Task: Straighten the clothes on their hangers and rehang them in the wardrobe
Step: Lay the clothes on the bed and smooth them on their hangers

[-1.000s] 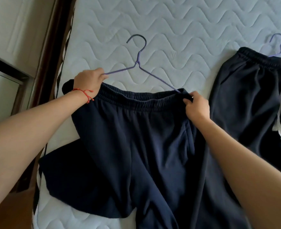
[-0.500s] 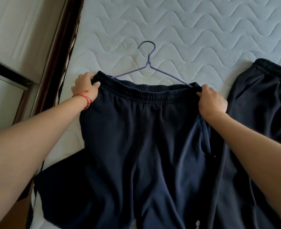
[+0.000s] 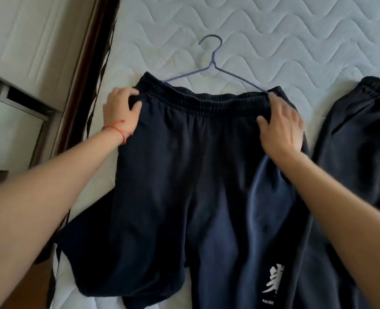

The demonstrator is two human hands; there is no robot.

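Note:
Dark navy sweatpants (image 3: pixel 198 175) lie flat on a white quilted mattress (image 3: pixel 273 41), with white lettering low on the right leg. A thin purple wire hanger (image 3: pixel 213 63) runs into the waistband, its hook pointing away from me. My left hand (image 3: pixel 121 112), with a red string at the wrist, grips the left end of the waistband. My right hand (image 3: pixel 280 126) rests flat on the right end of the waistband, fingers spread.
A second pair of dark pants (image 3: pixel 363 134) lies on the mattress at the right edge. A dark wooden bed frame (image 3: pixel 84 74) runs along the left, and white wardrobe panels (image 3: pixel 28 41) stand beyond it.
The waistband has been drawn up over the hanger's shoulders. My right hand has gone from pinching the waistband to lying flat on it. The view has shifted left, cutting off the second pants.

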